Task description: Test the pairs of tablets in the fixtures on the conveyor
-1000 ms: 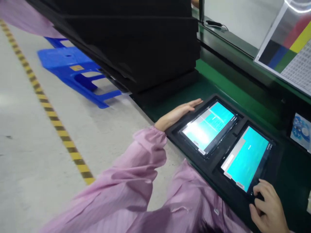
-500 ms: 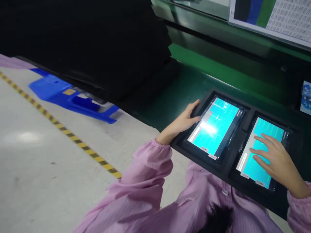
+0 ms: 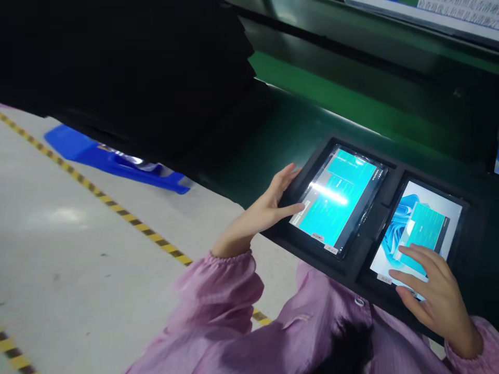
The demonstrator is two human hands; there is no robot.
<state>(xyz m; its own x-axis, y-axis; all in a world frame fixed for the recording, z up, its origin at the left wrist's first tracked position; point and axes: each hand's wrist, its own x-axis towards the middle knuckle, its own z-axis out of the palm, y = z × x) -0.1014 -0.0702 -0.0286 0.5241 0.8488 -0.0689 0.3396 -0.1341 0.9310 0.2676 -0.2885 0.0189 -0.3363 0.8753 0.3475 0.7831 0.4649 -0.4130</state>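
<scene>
A black foam tray lies on the green bench and holds two lit tablets side by side. My left hand grips the left edge of the left tablet, thumb on its screen and fingers curled round the side; that edge looks slightly raised. My right hand rests with spread fingers on the lower part of the right tablet, whose screen shows a blue swirl and a teal window. Pink sleeves cover both arms.
A tall stack of black trays fills the upper left. The green bench surface runs behind the tray. Below left are a blue plastic stool and grey floor with a yellow-black striped line.
My left hand shifted from lying on the tray edge to gripping the left tablet's side. My right hand slid down the right tablet, whose screen changed from full teal to a blue swirl with a window.
</scene>
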